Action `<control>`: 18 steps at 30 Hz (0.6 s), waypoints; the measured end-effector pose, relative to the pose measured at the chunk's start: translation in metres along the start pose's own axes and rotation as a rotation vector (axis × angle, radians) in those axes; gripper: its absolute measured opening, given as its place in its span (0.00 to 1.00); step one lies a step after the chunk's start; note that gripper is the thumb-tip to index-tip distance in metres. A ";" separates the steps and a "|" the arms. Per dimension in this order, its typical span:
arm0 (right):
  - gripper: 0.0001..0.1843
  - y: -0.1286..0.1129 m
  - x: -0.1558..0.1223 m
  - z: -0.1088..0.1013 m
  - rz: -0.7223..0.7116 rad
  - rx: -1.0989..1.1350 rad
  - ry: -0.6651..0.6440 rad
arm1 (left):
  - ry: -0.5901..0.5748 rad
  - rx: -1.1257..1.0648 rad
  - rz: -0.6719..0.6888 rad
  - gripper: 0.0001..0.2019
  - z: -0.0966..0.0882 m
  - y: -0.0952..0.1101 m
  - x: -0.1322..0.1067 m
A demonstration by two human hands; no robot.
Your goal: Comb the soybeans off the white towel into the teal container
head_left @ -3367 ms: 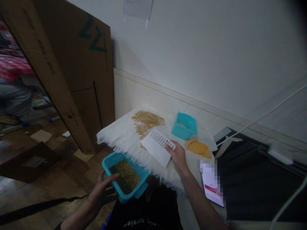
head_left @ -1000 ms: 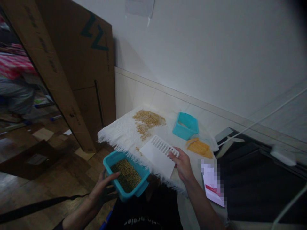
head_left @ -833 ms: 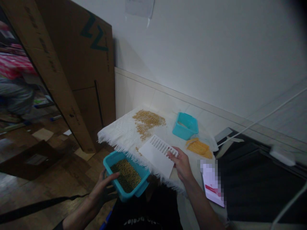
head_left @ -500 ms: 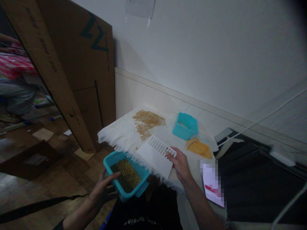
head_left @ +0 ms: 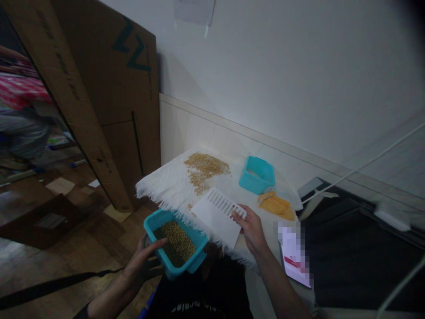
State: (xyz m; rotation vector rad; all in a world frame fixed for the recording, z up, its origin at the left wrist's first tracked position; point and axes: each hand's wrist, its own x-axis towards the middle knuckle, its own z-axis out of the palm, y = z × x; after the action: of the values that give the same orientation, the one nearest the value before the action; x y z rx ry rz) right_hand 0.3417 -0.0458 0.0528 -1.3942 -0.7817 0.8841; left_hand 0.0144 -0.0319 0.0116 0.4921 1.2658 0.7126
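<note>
My left hand (head_left: 146, 259) grips the left side of a teal plastic container (head_left: 201, 258), thumb over its rim. Yellowish and dark green beans (head_left: 177, 243) cover its bottom. The container is just below the fringed edge of a white cloth (head_left: 162, 184) on the table. In my right hand (head_left: 250, 226) is a flat white plastic piece (head_left: 214, 216) with a row of slots, pinched at its slotted end and lying over the cloth near the edge. Beyond it spreads a pile of pale yellow beans (head_left: 207, 165).
A second teal container (head_left: 257, 175) stands near the wall, beside a folded yellow cloth (head_left: 275, 206). A phone (head_left: 294, 257) lies at the table's right. A tall cardboard box (head_left: 129, 97) stands on the left. Farther left is another person (head_left: 21, 102), and a black surface (head_left: 358, 257) is at right.
Almost nothing differs. The slotted white piece and my right hand have shifted very slightly to the right; the teal container stays in my left hand.
</note>
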 end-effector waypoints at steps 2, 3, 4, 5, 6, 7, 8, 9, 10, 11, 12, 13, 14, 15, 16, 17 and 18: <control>0.36 0.000 0.000 0.001 0.003 0.003 0.009 | 0.005 -0.002 -0.002 0.44 0.001 0.001 -0.001; 0.36 0.000 0.000 0.001 0.004 0.003 0.015 | 0.007 -0.001 0.000 0.44 0.001 0.001 -0.002; 0.37 0.000 0.000 0.001 0.004 0.001 0.019 | 0.007 -0.001 0.003 0.44 0.001 0.002 -0.002; 0.37 0.000 0.001 0.001 0.004 -0.001 0.021 | 0.005 0.001 0.005 0.44 0.002 0.002 -0.003; 0.37 0.001 0.001 0.001 0.004 -0.001 0.020 | 0.005 0.005 0.005 0.44 0.002 0.002 -0.003; 0.37 0.001 0.001 0.001 0.005 -0.001 0.015 | 0.004 0.007 0.003 0.44 0.002 0.002 -0.002; 0.36 0.002 0.001 0.000 0.005 0.000 0.010 | 0.002 0.005 0.002 0.44 0.002 0.002 -0.002; 0.36 0.003 0.001 0.000 0.007 0.000 0.006 | -0.001 0.000 0.000 0.45 0.001 0.001 -0.001; 0.36 0.003 0.001 0.000 0.008 -0.001 0.002 | -0.004 -0.006 0.000 0.46 0.001 0.001 -0.001; 0.36 0.004 0.001 0.000 0.009 -0.004 -0.002 | -0.005 -0.015 -0.001 0.46 0.001 0.001 0.000; 0.36 0.004 0.000 0.000 0.007 -0.008 -0.004 | -0.006 -0.021 -0.003 0.47 0.000 0.000 0.001; 0.35 0.004 0.000 0.001 0.005 -0.012 -0.006 | -0.005 -0.023 -0.005 0.47 0.000 0.000 0.001; 0.35 0.005 0.000 0.001 0.002 -0.016 -0.010 | -0.005 -0.020 -0.006 0.47 0.000 0.000 0.001; 0.35 0.004 0.000 0.001 -0.002 -0.019 -0.014 | -0.005 -0.015 -0.006 0.46 0.000 0.000 0.001; 0.35 0.004 -0.001 0.001 -0.005 -0.020 -0.016 | -0.006 -0.010 -0.005 0.46 0.000 0.000 0.002; 0.35 0.004 -0.001 0.002 -0.007 -0.021 -0.019 | -0.006 -0.006 -0.003 0.45 0.000 0.000 0.001; 0.35 0.004 -0.002 0.002 -0.006 -0.020 -0.022 | -0.005 -0.001 -0.001 0.44 0.000 0.000 0.001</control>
State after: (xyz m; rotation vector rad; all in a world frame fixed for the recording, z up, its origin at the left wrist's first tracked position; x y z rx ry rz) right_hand 0.3387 -0.0464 0.0490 -1.4006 -0.8128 0.8900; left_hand 0.0144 -0.0308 0.0106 0.4920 1.2612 0.7105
